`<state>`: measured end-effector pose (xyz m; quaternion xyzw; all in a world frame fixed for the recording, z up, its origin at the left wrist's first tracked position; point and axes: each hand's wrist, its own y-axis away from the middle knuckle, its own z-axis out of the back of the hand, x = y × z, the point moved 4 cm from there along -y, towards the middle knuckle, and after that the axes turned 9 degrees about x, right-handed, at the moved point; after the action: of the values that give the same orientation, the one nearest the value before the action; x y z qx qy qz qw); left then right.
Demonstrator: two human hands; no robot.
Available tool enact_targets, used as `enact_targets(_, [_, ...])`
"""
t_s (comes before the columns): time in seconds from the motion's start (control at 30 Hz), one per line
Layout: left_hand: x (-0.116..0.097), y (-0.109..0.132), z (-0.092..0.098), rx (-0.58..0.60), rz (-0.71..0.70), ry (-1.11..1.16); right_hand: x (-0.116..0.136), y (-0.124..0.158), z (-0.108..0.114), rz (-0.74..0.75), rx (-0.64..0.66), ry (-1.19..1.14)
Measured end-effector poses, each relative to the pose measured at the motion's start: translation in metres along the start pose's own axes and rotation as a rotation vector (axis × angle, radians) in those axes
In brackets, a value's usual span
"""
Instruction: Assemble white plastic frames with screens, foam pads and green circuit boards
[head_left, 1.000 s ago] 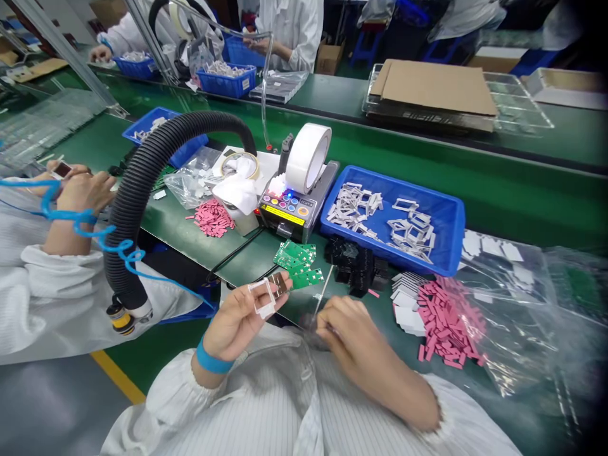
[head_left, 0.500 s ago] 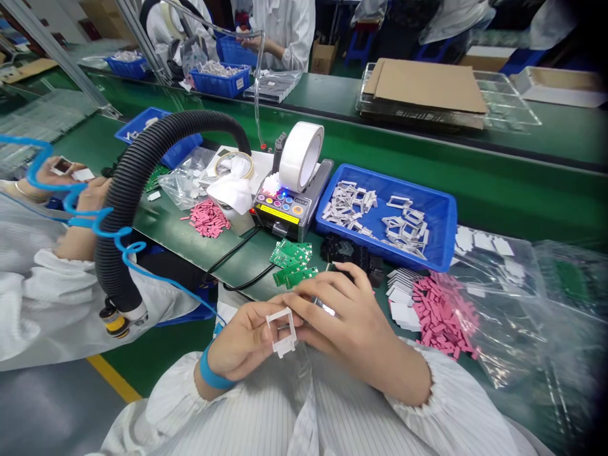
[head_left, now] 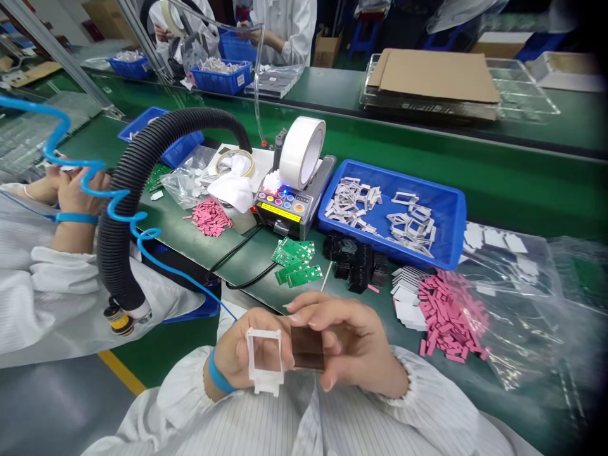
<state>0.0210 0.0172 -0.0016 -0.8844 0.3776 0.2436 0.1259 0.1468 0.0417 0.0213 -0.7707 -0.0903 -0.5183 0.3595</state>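
Close to my chest, my left hand (head_left: 237, 354) is closed on a small white plastic frame (head_left: 265, 360) held upright, its square opening facing me. Right beside it, my right hand (head_left: 351, 342) pinches a small dark square plate (head_left: 308, 348) between thumb and fingers, touching the frame's right side. Just beyond my hands on the green bench lie green circuit boards (head_left: 294, 259), a heap of black parts (head_left: 358, 259), white square pads (head_left: 408, 297) and a pile of pink strips (head_left: 451, 313).
A blue tray (head_left: 449, 212) of white frames sits behind the black parts, with a tape dispenser (head_left: 289, 202) to its left. A black corrugated hose (head_left: 128, 190) arches at left above a co-worker's hands (head_left: 71, 190). Plastic bags (head_left: 527, 285) lie at right.
My left hand has lowered and turned the white frame upright toward me. My right hand came over from the bench and now holds a dark square plate against the frame.
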Motion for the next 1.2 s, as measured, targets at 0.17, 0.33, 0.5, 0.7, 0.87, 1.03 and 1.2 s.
enact_targets(0.17, [-0.007, 0.002, -0.006, 0.006, -0.047, -0.072, 0.020, -0.004, 0.002, -0.048, -0.024, 0.218])
enact_targets(0.33, [-0.019, 0.004, -0.013, 0.047, -0.134, -0.429, 0.054, -0.009, -0.003, -0.057, -0.107, 0.872])
enact_targets(0.5, [-0.021, 0.010, -0.020, 0.053, -0.116, -0.632, 0.063, -0.009, -0.006, -0.046, -0.113, 1.032])
enact_targets(0.7, [-0.024, 0.009, -0.024, 0.066, -0.116, -0.703, 0.063, -0.008, -0.005, -0.055, -0.123, 1.027])
enact_targets(0.87, [-0.023, 0.006, -0.022, 0.072, -0.119, -0.707, 0.059, -0.009, -0.003, -0.077, -0.131, 1.027])
enact_targets(1.03, [-0.023, 0.004, -0.019, 0.056, -0.100, -0.724, 0.057, -0.007, -0.002, -0.087, -0.155, 1.068])
enact_targets(1.2, [-0.022, 0.003, -0.018, 0.051, -0.084, -0.725, 0.055, -0.005, 0.000, -0.099, -0.149, 1.071])
